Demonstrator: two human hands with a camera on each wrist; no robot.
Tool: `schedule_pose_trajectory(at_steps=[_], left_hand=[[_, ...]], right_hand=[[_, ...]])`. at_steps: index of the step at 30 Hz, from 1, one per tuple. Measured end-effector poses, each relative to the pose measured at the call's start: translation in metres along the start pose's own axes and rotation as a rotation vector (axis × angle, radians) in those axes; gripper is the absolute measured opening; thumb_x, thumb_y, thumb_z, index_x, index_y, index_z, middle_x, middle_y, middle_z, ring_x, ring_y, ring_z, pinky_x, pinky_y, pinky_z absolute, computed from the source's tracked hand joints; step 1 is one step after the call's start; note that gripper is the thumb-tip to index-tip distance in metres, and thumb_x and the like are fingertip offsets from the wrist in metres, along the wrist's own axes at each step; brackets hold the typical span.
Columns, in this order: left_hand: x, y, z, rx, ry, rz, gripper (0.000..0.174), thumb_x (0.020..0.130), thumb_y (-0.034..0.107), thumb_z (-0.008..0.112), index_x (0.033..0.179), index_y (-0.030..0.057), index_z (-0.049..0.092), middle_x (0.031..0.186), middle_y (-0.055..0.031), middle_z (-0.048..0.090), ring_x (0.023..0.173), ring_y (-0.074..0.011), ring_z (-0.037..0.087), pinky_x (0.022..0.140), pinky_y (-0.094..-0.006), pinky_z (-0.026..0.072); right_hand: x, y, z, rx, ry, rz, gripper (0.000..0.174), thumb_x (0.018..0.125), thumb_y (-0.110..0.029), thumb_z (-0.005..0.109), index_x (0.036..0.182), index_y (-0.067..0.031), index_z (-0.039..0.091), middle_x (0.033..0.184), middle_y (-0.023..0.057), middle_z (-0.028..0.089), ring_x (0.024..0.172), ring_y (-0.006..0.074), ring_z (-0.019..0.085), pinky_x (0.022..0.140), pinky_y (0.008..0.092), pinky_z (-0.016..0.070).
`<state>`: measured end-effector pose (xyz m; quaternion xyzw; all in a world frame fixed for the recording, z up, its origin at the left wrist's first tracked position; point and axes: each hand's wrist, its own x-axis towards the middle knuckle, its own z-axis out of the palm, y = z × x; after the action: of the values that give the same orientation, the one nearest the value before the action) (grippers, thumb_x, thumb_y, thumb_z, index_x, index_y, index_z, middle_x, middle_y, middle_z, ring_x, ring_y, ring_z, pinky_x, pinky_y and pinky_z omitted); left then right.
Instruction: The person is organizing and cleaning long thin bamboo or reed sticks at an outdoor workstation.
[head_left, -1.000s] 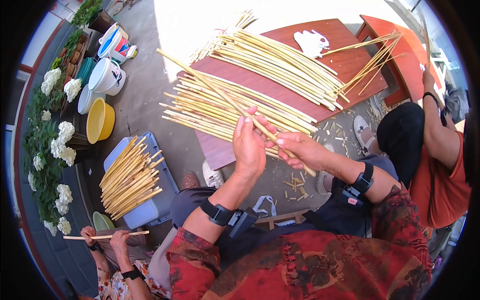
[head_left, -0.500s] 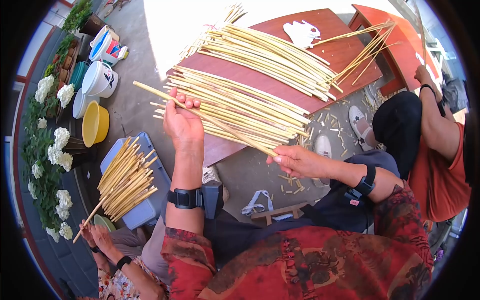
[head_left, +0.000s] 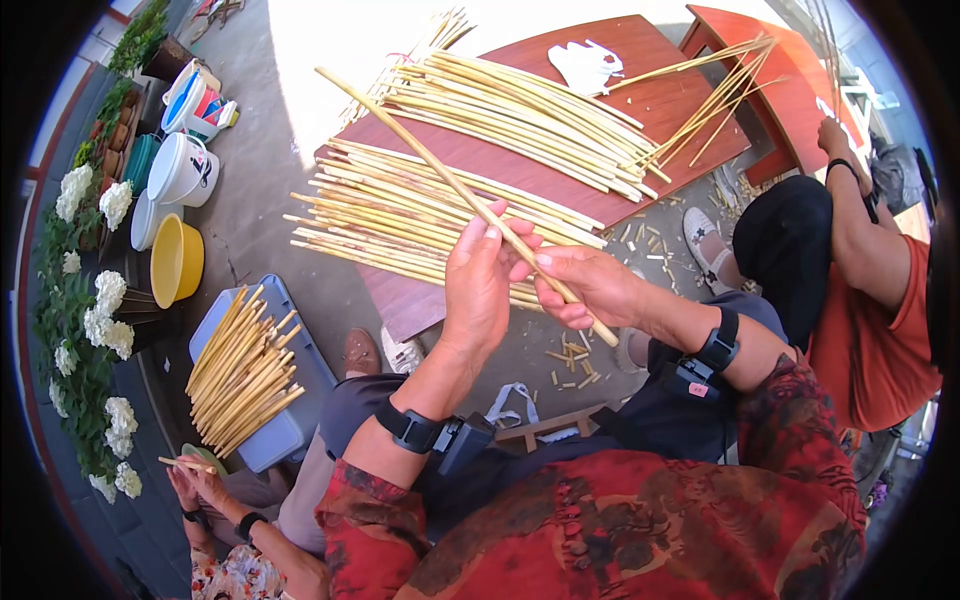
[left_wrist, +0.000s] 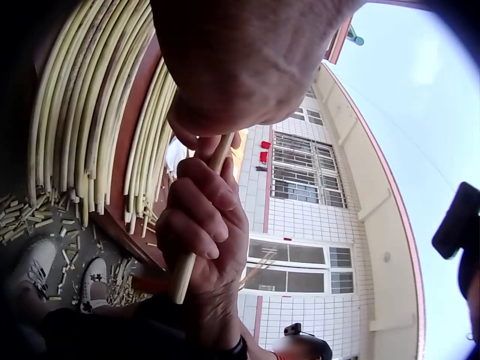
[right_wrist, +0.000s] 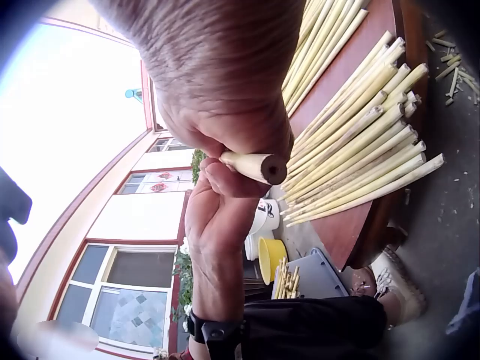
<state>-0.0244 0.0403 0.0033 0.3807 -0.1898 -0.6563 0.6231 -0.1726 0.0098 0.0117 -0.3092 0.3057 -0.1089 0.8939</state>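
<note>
A long, pale yellow peeled stalk (head_left: 420, 150) slants across the head view, its far end over the table. My left hand (head_left: 478, 285) holds it below the middle, thumb along the near side. Close beside it, my right hand (head_left: 597, 285) grips the stalk near its lower end, which sticks out past the fingers. In the left wrist view, the right hand's fingers (left_wrist: 196, 210) curl round the stalk. The right wrist view shows the stalk's cut end (right_wrist: 271, 169) with a dark core. Beneath the hands, similar stalks (head_left: 400, 205) lie in rows on the reddish-brown table (head_left: 400, 310).
A blue-grey bin lid (head_left: 310, 370) at left bears a pile of shorter stalks (head_left: 240, 370). Buckets and a yellow basin (head_left: 177, 262) stand beyond it. Cut stubs (head_left: 575, 360) litter the ground. People sit on both sides; a white glove (head_left: 585, 67) lies on the table.
My left hand slid out along the stalk toward its far end with loosened fingers, then came back beside the right hand. The right hand went from the end to slightly further up the stalk.
</note>
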Motion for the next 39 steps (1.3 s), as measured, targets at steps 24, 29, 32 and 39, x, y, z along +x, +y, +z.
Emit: schedule_pose_trajectory(at_steps=[24,29,32,39], left_hand=[[0.017,0.005,-0.017,-0.099,0.119,0.152,0.031,0.089,0.010,0.035,0.116,-0.0053,0.036,0.085,-0.0089,0.052,0.078,-0.0179,0.053,0.075,-0.0347,0.0472],[0.003,-0.021,-0.007,-0.100,0.058,0.029,0.035,0.089,0.011,0.035,0.120,-0.0055,0.032,0.089,-0.0103,0.052,0.084,-0.0194,0.052,0.079,-0.0345,0.0448],[0.002,-0.018,-0.003,-0.001,0.093,0.004,0.036,0.089,0.011,0.035,0.121,-0.0055,0.031,0.091,-0.0113,0.052,0.089,-0.0212,0.052,0.080,-0.0346,0.0436],[0.008,-0.003,-0.008,-0.065,0.051,0.007,0.035,0.090,0.013,0.035,0.119,-0.0060,0.035,0.091,-0.0117,0.052,0.088,-0.0217,0.053,0.082,-0.0362,0.0436]], right_hand=[[-0.001,0.023,0.004,-0.970,0.283,-0.323,0.017,0.090,-0.015,0.039,0.100,-0.0033,0.048,0.063,0.0006,0.041,0.057,0.0088,0.040,0.051,0.0230,0.0366],[0.000,0.017,0.008,-0.835,0.319,-0.358,0.021,0.089,-0.013,0.041,0.106,-0.0033,0.047,0.064,0.0012,0.042,0.057,0.0086,0.040,0.051,0.0233,0.0368],[0.003,0.016,0.004,-0.946,0.339,-0.358,0.032,0.086,-0.009,0.042,0.118,-0.0037,0.041,0.069,0.0093,0.051,0.057,0.0160,0.047,0.057,0.0293,0.0423],[0.005,0.016,0.004,-0.802,0.303,-0.338,0.025,0.088,-0.011,0.039,0.111,-0.0033,0.046,0.063,0.0037,0.045,0.056,0.0119,0.043,0.054,0.0271,0.0402]])
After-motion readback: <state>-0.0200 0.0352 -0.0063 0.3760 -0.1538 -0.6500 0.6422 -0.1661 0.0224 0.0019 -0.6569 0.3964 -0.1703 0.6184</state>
